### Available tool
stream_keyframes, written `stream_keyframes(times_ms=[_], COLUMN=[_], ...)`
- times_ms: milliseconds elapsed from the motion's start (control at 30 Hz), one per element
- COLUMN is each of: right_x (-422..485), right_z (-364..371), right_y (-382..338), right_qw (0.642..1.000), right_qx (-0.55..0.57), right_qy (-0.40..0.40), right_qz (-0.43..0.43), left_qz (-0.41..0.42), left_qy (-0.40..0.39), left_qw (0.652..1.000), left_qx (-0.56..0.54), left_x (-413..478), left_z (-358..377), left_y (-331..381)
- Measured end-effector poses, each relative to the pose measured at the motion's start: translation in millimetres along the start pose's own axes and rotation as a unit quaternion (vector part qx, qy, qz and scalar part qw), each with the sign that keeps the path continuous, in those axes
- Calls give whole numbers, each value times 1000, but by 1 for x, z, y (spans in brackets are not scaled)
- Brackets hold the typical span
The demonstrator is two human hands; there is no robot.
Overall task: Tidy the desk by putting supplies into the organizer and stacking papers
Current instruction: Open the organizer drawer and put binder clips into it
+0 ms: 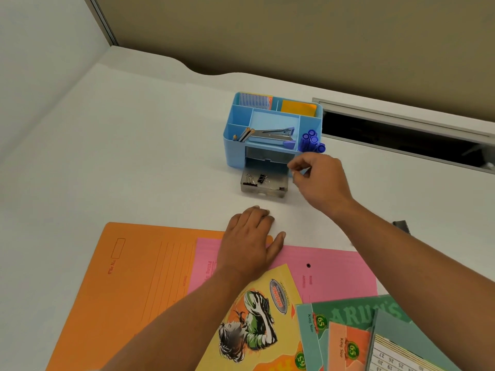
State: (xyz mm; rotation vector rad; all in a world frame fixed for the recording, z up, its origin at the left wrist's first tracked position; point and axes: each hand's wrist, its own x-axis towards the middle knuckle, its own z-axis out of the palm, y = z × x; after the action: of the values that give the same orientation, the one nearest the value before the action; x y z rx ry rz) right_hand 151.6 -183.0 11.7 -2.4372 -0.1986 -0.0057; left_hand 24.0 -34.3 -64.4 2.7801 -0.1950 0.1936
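On the white desk (139, 156), by label:

Organizer (235, 153): light blue plastic, box-shaped with rounded corners, split on top into several open compartments; it stands beyond both hands, just past the right fingertips.

Drawer (263, 190): smoky, see-through, pulled out from the organizer's front; it lies just left of the right fingers and beyond the left fingertips. Black binder clips (261, 179) and some wire clips lie inside.

Stapler (276, 133): silver with a blue end, lying in the organizer's middle tray.

Pencils (245, 134): leaning in the left front compartment.

Pens (312, 141): blue caps bunched in the right compartment, right above the right knuckles.

Pads: a blue printed pad (254, 99) and an orange pad (298, 108) stand in the rear slots.

Right hand (318, 178): thumb and forefinger pinched together beside the drawer's right edge; something small and pale may sit between them, but I cannot tell what.

Left hand (251, 242): relaxed, flat, palm down, gripping nothing; fingertips on bare desk, palm over the folder edges.

Folders: an orange folder (139, 277) lies under the left wrist, a pink folder (334, 274) overlaps it to the right of the thumb.

Notebooks: a yellow notebook (262, 325) with a cartoon cover lies on the pink folder near the forearm; green and orange notebooks (345, 333) are fanned out loosely beside it.
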Motion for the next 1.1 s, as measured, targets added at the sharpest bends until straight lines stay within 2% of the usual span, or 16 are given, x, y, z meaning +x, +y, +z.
stream_keyframes(times_ms=[167, 367, 533, 900, 1100], right_x=[-14, -26, -23, -13, -22], right_z=[-21, -20, -7, 12, 10], right_y=[40, 62, 57, 42, 33], right_qw=[999, 995, 993, 984, 968], right_qx=[-1, -38, -80, -158, -245], right_qy=[20, -17, -44, -49, -52], right_qz=[51, 92, 71, 71, 16], left_qz=[0, -5, -5, -6, -5], left_qy=[-1, -1, 5, 2, 2], left_qw=[1000, 1000, 1000, 1000, 1000], left_qx=[-4, -3, -3, -1, 2], left_x=[-1, -1, -1, -1, -1], left_z=[0, 0, 1, 1, 2], left_y=[0, 0, 0, -1, 0])
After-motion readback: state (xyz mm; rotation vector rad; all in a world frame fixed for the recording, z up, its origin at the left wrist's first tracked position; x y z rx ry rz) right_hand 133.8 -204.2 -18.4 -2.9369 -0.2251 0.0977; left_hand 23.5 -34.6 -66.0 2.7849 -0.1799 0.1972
